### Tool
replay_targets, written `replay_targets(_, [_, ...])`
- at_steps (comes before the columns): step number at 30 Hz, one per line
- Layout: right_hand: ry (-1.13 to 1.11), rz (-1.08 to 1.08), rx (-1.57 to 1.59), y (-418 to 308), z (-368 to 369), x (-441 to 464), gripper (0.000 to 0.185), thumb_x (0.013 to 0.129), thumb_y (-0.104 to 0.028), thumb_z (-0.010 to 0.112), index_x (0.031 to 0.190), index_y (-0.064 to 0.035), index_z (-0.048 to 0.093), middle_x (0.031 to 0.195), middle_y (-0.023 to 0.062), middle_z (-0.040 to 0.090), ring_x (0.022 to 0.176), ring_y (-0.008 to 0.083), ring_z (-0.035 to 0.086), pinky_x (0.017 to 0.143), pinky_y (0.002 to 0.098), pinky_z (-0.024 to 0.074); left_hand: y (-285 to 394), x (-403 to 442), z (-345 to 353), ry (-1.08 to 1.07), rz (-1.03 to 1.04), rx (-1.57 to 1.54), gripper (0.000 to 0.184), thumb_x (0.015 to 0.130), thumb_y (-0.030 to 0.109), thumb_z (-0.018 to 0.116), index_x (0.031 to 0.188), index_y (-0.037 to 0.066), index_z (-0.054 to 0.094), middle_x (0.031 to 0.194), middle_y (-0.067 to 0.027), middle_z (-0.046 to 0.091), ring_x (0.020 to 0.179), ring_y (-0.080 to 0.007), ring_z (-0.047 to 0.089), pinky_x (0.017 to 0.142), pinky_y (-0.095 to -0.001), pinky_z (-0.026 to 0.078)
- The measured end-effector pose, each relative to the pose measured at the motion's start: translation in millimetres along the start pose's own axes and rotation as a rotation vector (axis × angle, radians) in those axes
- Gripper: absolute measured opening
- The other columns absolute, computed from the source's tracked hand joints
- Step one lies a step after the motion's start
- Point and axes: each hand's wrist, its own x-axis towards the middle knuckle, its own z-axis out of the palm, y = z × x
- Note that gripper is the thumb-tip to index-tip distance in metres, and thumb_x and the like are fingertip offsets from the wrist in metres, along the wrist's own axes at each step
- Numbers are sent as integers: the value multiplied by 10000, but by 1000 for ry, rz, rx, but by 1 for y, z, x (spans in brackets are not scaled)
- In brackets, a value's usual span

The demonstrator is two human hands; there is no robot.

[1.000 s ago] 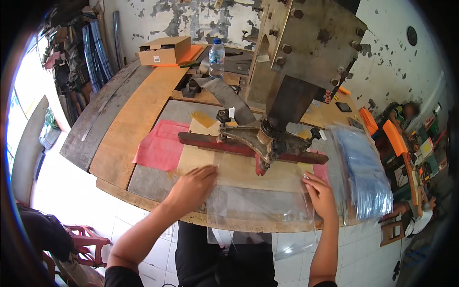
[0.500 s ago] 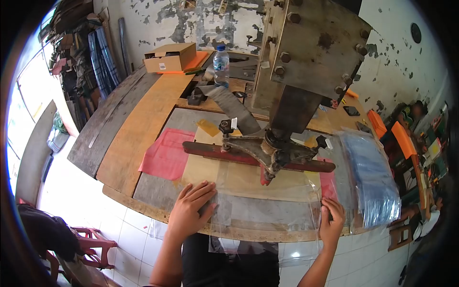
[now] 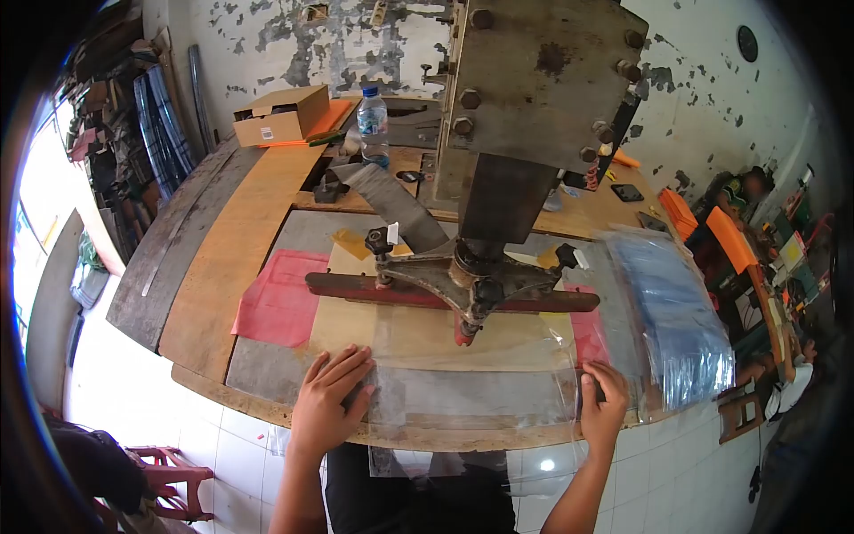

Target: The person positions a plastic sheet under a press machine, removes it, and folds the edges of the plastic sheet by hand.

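Observation:
A clear plastic sheet (image 3: 480, 400) lies over the grey and cream work surface and hangs past the table's front edge. My left hand (image 3: 331, 400) rests flat at the sheet's left side, fingers apart. At the right edge of the sheet, my right hand (image 3: 605, 399) has its thumb and fingers pinched on the plastic. Just beyond the hands, the long red-edged bar (image 3: 436, 295) of a metal press (image 3: 485, 267) stands over the cream sheet (image 3: 427, 343). Pink cloth (image 3: 283, 298) shows to its left.
A stack of bluish plastic sheets (image 3: 672, 311) lies on the right. Farther back are a cardboard box (image 3: 283, 116) and a water bottle (image 3: 373, 129). A red stool (image 3: 173, 481) stands at the lower left. Another person (image 3: 747, 196) is at the far right.
My left hand has come down and back toward me, onto the sheet's left side. My right hand has moved slightly toward me. The view has shifted.

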Motion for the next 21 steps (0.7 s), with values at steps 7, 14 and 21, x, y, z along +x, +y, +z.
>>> replay_targets(7, [34,19,24,0,0,-1,143,936,-89,703,1051,-31,766,1090,108,753,1089,289,665,1007,413,481,-1,0,-1,4,23,15,372,913,134,707,1275,51,718,1422,-81,658,1412,-269,540,1194,-504,370])
replay_targets(14, [102,-5,52,1,-1,-3,91,936,-78,701,974,-22,760,984,96,753,962,272,674,908,391,498,-1,-2,1,83,45,-20,291,900,119,716,1177,38,757,1303,-100,723,1326,-292,616,1149,-497,426])
replay_targets(21, [117,1,56,2,0,-4,78,940,-74,697,946,-21,754,950,94,751,919,276,675,874,391,502,-4,-6,2,229,121,-21,204,854,77,750,1051,26,767,1139,-103,765,1128,-298,716,1006,-459,534])
